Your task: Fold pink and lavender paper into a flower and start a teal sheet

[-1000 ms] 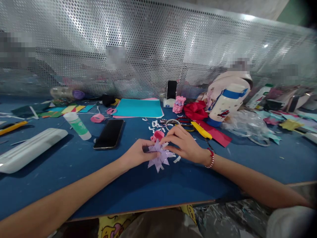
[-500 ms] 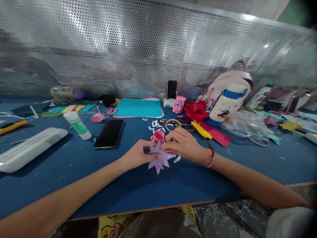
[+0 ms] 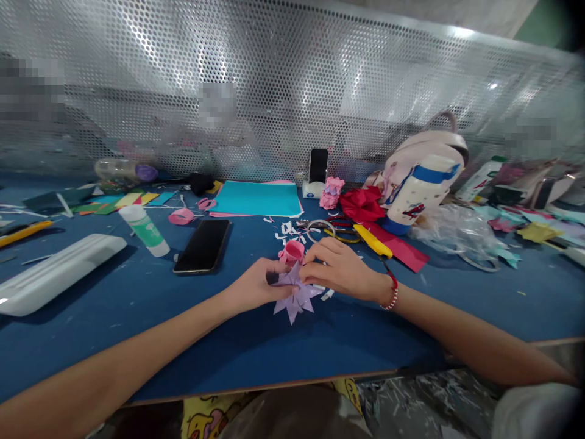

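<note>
Between my two hands is a lilac folded-paper star with several pointed tips. My left hand pinches its left side, the thumb lying across the paper. The fingers of my right hand are closed at the star's upper right edge; the fingertips are partly hidden. Just behind the star sits a pink paper roll. White paper scraps lie beyond it on the blue table, near a roll of clear tape.
On the left are a black phone, a glue stick and a long white device. Cyan paper sheets lie behind. To the right are a yellow cutter, red paper, a bottle and a backpack.
Almost nothing differs. Both hands stay on the lilac star, with only a very slight shift of the fingers and of the whole view.
</note>
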`<state>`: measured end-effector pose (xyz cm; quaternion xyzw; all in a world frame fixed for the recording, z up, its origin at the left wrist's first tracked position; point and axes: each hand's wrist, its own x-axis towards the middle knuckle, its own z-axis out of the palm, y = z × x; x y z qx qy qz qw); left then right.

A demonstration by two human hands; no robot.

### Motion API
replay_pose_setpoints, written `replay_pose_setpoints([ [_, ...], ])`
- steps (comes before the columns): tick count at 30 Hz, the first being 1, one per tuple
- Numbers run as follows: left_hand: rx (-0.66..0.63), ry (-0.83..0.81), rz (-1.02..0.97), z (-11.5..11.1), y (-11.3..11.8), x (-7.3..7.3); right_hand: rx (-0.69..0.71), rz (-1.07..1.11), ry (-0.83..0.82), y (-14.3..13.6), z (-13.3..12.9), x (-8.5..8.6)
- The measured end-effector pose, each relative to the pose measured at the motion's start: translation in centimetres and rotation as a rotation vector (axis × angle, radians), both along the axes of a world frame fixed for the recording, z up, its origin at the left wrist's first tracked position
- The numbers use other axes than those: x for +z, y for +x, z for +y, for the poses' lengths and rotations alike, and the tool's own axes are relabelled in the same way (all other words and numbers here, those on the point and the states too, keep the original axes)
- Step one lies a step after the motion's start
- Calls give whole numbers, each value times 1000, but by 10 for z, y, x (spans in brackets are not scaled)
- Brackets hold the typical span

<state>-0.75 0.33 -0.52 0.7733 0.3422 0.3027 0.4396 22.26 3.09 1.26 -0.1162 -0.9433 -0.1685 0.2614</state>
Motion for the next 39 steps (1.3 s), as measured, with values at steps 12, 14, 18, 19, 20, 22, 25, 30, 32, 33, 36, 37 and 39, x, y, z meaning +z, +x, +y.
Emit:
replay_pose_setpoints([
  [12,-22,-3,41,1,0,-1,-24,-133,71,-2,-4,-6],
  [14,-19,-8,33,1,0,-1,-33,-85,59,-2,-3,-6],
  [18,-4,-34,3,1,0,-3,-16,23,39,0,-2,-3],
  [19,-2,-42,8,1,-1,-3,-6,38,46,0,-2,-2],
  [20,-1,-47,13,1,-1,-3,1,52,58,1,-2,-1],
  [22,-9,-47,20,1,-1,-3,11,68,83,2,-2,0],
  [25,-19,-10,38,0,-1,-1,23,45,104,2,-3,2],
  [30,-11,42,99,0,0,1,34,-11,167,1,-3,4],
  [32,-17,56,87,0,0,1,40,-17,210,1,-3,4],
  [33,-19,61,84,0,0,0,42,-21,235,1,-2,4],
  [36,-10,81,97,0,0,0,52,-55,286,0,-2,2],
  [37,-9,85,102,0,1,0,59,-67,289,0,-2,1],
  [39,-15,77,98,0,1,2,75,-68,277,0,-3,-1],
])
